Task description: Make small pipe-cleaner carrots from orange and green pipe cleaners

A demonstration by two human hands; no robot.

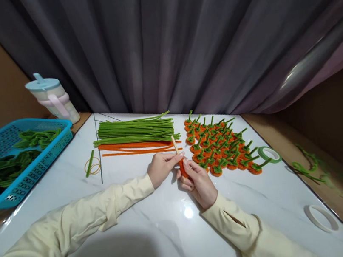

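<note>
A pale wooden stick [174, 143] stands up between my hands, with an orange pipe cleaner [182, 168] wound around its lower part. My left hand [162, 168] pinches at the top of the winding, thumb and forefinger closed by the stick. From the right, my right hand [199, 181] is closed around the orange winding, fingers curled beneath it. Just beyond lie orange pipe cleaners [135, 147] and a thick bundle of green pipe cleaners [136, 129]. To the right, many orange fuzzy pieces with green stems [222, 146] are laid out in rows.
A blue basket [40, 178] with green fuzzy pieces stands at left, near a lidded cup [52, 97]. A rubber band [95, 166] and a short green piece [90, 163] lie nearby. Green tape [275, 155] and a white roll [332, 222] rest at right. A grey curtain [145, 42] hangs behind.
</note>
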